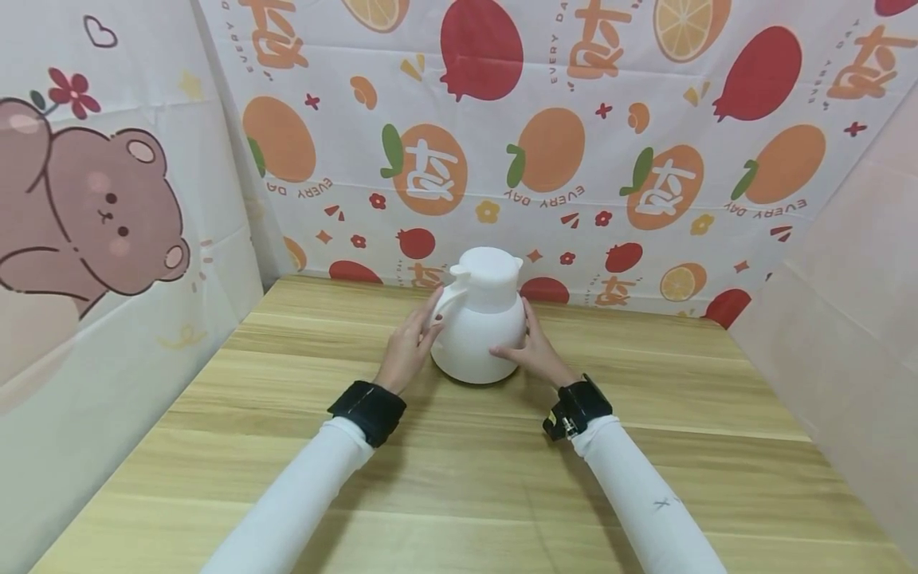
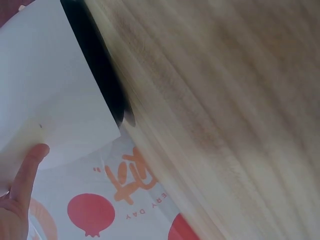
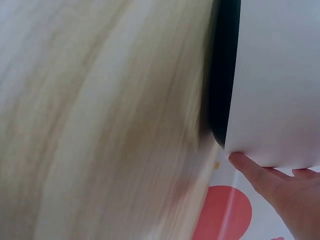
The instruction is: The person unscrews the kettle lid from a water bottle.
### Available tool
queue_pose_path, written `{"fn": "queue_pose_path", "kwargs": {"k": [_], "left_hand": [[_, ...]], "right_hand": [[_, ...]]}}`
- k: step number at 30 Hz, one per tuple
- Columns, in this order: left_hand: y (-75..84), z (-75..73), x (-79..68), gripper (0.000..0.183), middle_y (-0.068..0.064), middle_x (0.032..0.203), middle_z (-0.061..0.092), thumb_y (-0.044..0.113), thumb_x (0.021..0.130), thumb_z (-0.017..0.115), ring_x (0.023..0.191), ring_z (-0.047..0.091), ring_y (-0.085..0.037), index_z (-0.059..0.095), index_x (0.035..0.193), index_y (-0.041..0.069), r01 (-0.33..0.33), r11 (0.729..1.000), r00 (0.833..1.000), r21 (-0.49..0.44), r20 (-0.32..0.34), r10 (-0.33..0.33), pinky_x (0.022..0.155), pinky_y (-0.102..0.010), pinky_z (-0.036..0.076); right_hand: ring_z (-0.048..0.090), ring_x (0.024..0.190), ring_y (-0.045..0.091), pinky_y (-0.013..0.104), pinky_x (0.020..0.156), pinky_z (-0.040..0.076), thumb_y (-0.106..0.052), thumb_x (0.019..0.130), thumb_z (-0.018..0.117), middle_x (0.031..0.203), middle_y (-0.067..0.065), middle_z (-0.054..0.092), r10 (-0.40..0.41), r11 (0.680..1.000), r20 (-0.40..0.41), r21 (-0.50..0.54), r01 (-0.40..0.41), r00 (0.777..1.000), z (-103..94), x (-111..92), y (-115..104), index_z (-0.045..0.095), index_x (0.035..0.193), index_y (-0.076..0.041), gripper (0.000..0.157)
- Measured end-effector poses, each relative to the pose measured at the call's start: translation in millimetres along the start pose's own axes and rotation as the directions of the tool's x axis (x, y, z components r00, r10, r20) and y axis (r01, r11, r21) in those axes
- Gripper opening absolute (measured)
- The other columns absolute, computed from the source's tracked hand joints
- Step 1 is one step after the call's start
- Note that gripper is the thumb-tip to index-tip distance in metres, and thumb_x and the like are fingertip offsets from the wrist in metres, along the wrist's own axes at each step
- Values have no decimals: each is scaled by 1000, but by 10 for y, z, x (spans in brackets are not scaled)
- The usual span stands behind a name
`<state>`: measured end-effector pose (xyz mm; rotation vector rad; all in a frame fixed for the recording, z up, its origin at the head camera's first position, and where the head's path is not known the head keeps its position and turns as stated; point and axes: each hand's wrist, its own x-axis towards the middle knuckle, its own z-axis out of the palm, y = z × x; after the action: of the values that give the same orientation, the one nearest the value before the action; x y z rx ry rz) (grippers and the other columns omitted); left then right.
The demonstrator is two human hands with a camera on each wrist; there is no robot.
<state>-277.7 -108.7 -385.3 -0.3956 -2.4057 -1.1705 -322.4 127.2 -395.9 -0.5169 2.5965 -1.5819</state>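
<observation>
At twelve o'clock from the person, a white jug stands upright, handle toward ten. At four o'clock the right hand grasps its body; at eight the left hand reaches the handle, though whether it grips I cannot tell. Beneath lies the wooden table; beyond, at twelve, hangs fruit-print cloth.

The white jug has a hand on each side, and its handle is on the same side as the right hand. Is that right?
Not quite. The handle is on the same side as the left hand, not the right hand, as the head view shows. The white jug does have a hand on each side.
</observation>
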Motion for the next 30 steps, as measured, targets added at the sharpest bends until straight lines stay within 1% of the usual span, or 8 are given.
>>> {"fn": "queue_pose_path", "kwargs": {"k": [5, 7, 13, 17, 22, 25, 30], "left_hand": [[16, 5, -17, 59, -23, 132, 56, 19, 94, 55, 115, 59, -38, 31, 148, 26, 5, 1000, 1000, -4, 3, -5, 93, -55, 51], [28, 5, -25, 59, -23, 128, 58, 19, 94, 55, 112, 60, -37, 32, 148, 26, 10, 1000, 1000, -2, 4, -10, 92, -54, 52], [56, 6, -56, 60, -23, 128, 59, 19, 94, 56, 112, 61, -36, 32, 148, 25, 30, 1000, 999, 4, 9, -30, 93, -54, 51], [68, 11, -77, 60, -24, 124, 61, 17, 93, 56, 111, 61, -37, 33, 148, 23, 11, 1000, 1000, 14, -6, -11, 92, -54, 52], [94, 15, -110, 57, -24, 116, 63, 13, 94, 56, 106, 63, -36, 35, 147, 19, -21, 1000, 1000, 13, -23, 21, 86, -53, 56], [111, 16, -130, 57, -24, 115, 63, 13, 94, 55, 104, 63, -36, 36, 147, 19, -24, 1000, 999, 9, -25, 25, 85, -52, 57], [136, 23, -163, 57, -24, 114, 63, 13, 94, 55, 103, 63, -35, 35, 147, 20, -20, 1000, 1000, 8, -20, 20, 84, -52, 57]], "right_hand": [[17, 143, 43, 69, 111, 21, -26, 77, 76, 161, 16, 7, 4, 1000, -4, -1, -4, 1000, -2, -9, 27, -5, 153, -22, 110], [18, 143, 43, 70, 111, 21, -25, 78, 75, 161, 17, 7, 1, 1000, -5, -2, -1, 1000, -3, -15, 35, -5, 153, -22, 110], [19, 142, 43, 70, 110, 21, -24, 79, 75, 161, 15, 7, 6, 1000, -3, -1, -6, 1000, -7, -46, 25, -4, 152, -23, 108], [19, 141, 45, 71, 109, 21, -25, 78, 75, 161, 16, 7, -6, 1000, 1, 1, 6, 1000, -12, -63, 26, -4, 152, -22, 108], [19, 141, 45, 71, 110, 20, -26, 77, 76, 161, 17, 6, 1, 1000, -1, -5, -1, 1000, -19, -99, 28, -4, 152, -22, 110], [19, 141, 44, 71, 109, 22, -27, 77, 76, 161, 16, 7, 9, 1000, 2, -13, -9, 1000, -25, -123, 33, -5, 152, -24, 111], [17, 142, 45, 72, 108, 23, -27, 78, 75, 161, 15, 3, 11, 1000, 18, 0, -11, 1000, -40, -152, 45, -6, 152, -26, 110]]}}
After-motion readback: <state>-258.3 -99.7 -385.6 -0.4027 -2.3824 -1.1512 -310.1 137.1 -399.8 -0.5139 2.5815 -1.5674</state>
